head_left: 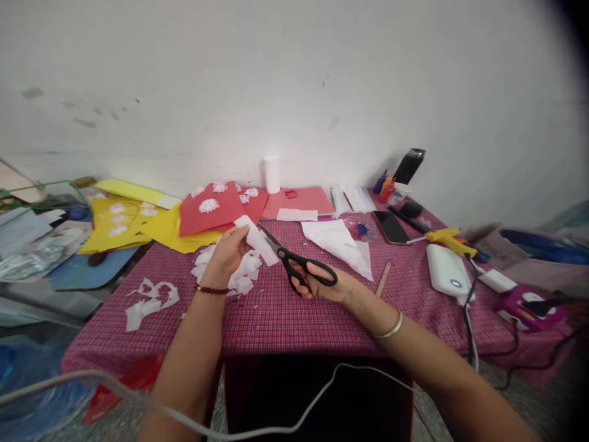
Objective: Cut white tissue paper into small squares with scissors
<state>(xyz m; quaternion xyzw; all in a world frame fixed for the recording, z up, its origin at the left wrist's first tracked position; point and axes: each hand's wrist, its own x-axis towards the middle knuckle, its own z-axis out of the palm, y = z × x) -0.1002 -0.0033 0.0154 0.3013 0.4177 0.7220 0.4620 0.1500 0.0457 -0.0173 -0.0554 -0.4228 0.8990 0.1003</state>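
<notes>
Red card lies at eleven o'clock from the left hand, which pinches a paper strip; scissors, at four o'clock from the strip, are gripped by the right hand, with a phone at two o'clock.

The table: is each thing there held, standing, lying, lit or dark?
Strip, held in the left hand
Scissors, held in the right hand; blade gap unclear
Scraps, loosely piled
White cylinder, upright
Phone, flat, screen dark
Glue gun, lying down
Power bank, display lit
</notes>
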